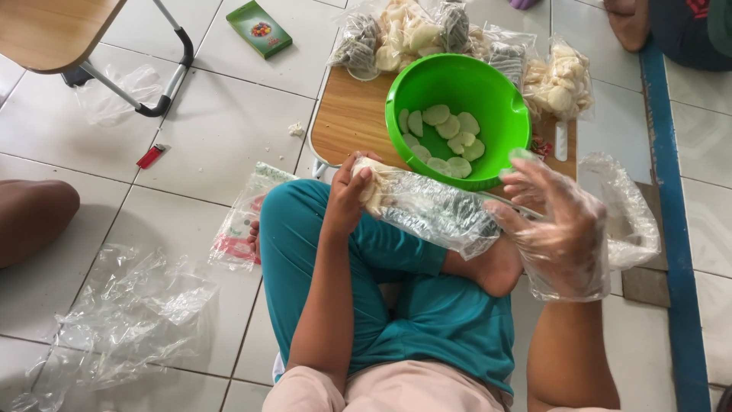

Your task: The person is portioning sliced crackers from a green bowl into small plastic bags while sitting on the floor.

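Tiled floor, left hand (pixel 347 200) fingers pinching clear bag (pixel 427 210), gloved right hand (pixel 560 225) fingers spread at its mouth

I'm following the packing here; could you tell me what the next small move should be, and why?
Probably the gloved right hand reaches into the green bowl for more crackers: the left hand holds the clear bag only partly filled, and the bowl sits just ahead.
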